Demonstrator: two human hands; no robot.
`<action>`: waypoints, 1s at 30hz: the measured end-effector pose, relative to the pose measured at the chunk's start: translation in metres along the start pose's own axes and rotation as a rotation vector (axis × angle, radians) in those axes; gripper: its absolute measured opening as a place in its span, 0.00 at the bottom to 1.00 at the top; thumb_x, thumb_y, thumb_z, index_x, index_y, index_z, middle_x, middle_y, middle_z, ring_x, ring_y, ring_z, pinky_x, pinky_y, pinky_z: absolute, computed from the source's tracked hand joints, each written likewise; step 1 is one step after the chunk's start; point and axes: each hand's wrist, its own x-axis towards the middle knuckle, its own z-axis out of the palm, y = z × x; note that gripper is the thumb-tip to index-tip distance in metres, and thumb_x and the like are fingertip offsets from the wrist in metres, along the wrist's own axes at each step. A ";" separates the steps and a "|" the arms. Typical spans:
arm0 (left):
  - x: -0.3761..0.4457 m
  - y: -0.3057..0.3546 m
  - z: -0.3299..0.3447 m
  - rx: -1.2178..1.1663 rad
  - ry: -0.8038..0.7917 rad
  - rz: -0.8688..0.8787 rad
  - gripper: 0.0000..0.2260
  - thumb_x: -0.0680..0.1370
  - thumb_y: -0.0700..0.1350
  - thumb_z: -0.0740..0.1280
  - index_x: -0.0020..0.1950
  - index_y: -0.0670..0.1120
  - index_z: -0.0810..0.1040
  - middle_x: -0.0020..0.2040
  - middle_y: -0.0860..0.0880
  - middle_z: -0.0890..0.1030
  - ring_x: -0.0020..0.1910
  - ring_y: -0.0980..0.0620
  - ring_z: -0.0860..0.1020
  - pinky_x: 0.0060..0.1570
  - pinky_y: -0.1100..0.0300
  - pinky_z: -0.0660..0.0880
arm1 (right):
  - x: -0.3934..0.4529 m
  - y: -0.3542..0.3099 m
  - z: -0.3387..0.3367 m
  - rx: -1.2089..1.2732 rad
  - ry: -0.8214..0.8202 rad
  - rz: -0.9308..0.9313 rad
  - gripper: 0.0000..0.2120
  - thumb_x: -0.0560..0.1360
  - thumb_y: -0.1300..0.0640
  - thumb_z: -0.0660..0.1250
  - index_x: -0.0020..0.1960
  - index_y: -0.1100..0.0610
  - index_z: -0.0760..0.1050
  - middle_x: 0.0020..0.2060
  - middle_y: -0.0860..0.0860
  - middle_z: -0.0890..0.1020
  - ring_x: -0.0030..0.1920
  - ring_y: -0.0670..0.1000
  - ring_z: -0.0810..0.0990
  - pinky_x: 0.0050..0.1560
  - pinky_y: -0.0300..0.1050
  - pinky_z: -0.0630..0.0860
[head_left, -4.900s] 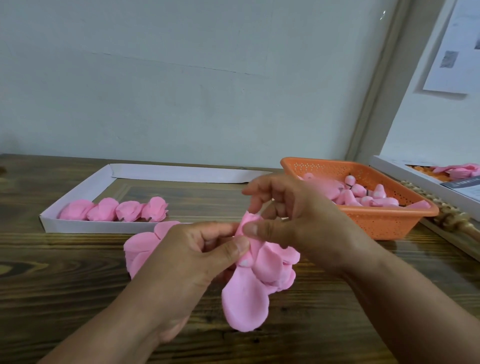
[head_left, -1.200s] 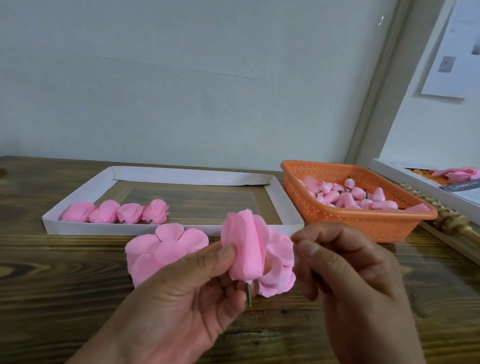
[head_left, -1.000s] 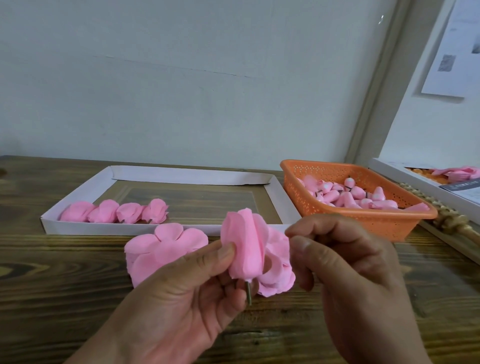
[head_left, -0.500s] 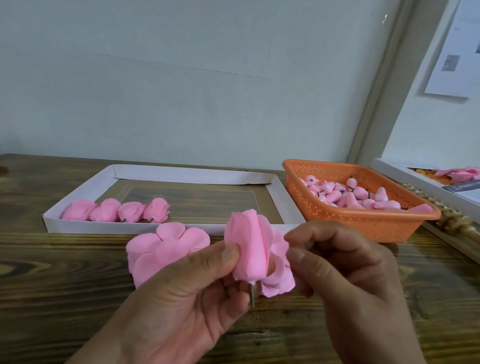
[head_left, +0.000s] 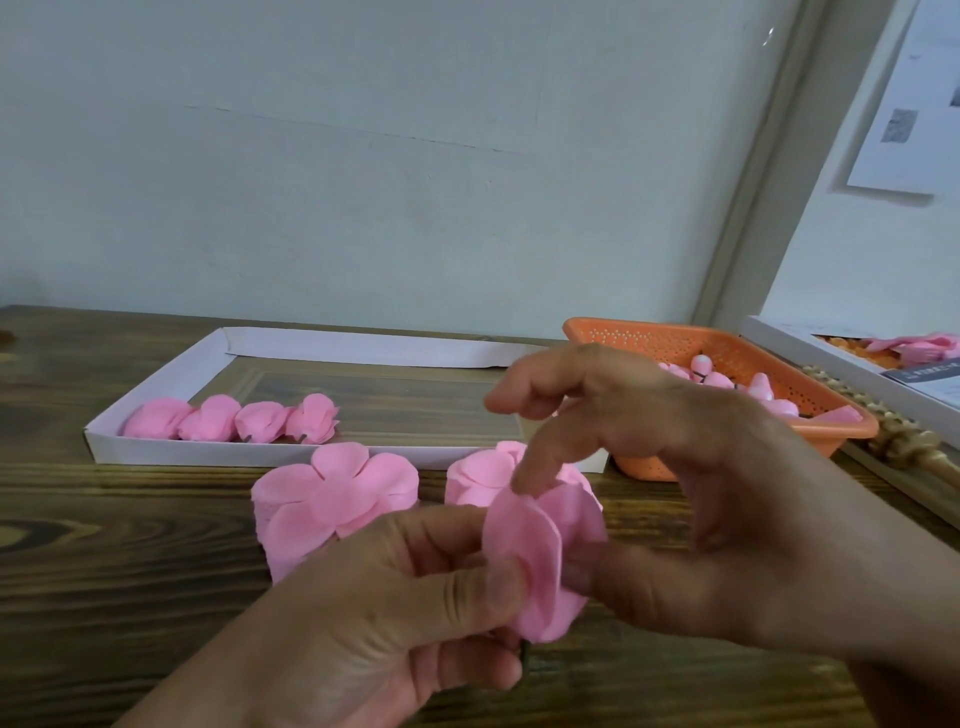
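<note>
Above the table (head_left: 130, 571): pink flower (head_left: 540, 561) mid-air between both hands.
Base pinched by left hand (head_left: 395, 623), stem (head_left: 525, 662) pointing down; right hand (head_left: 675, 493), fingers loose, forefinger touching top petal from the right.

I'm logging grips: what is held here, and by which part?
The left hand pinches the pink flower low on its outer petal, just above the stem; the right hand touches its petals' upper edge.
</note>
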 end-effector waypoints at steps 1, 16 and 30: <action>0.000 0.000 0.000 -0.002 -0.005 -0.009 0.12 0.70 0.44 0.75 0.53 0.46 0.85 0.41 0.51 0.85 0.37 0.59 0.82 0.39 0.68 0.79 | 0.002 0.001 0.000 0.019 -0.025 0.010 0.09 0.61 0.54 0.75 0.40 0.47 0.80 0.54 0.42 0.77 0.54 0.44 0.77 0.52 0.34 0.70; -0.004 0.002 0.005 0.079 0.065 -0.023 0.14 0.63 0.47 0.81 0.46 0.46 0.86 0.36 0.51 0.84 0.33 0.58 0.81 0.35 0.67 0.78 | 0.001 0.010 -0.005 0.111 -0.140 -0.071 0.16 0.64 0.58 0.78 0.42 0.46 0.74 0.55 0.44 0.76 0.57 0.49 0.78 0.53 0.45 0.76; -0.003 0.006 0.005 0.177 0.174 0.016 0.18 0.59 0.49 0.82 0.44 0.44 0.86 0.35 0.50 0.82 0.32 0.58 0.79 0.33 0.66 0.77 | 0.000 0.011 -0.006 0.238 -0.162 -0.020 0.09 0.60 0.58 0.76 0.38 0.53 0.78 0.55 0.49 0.77 0.57 0.49 0.79 0.53 0.43 0.76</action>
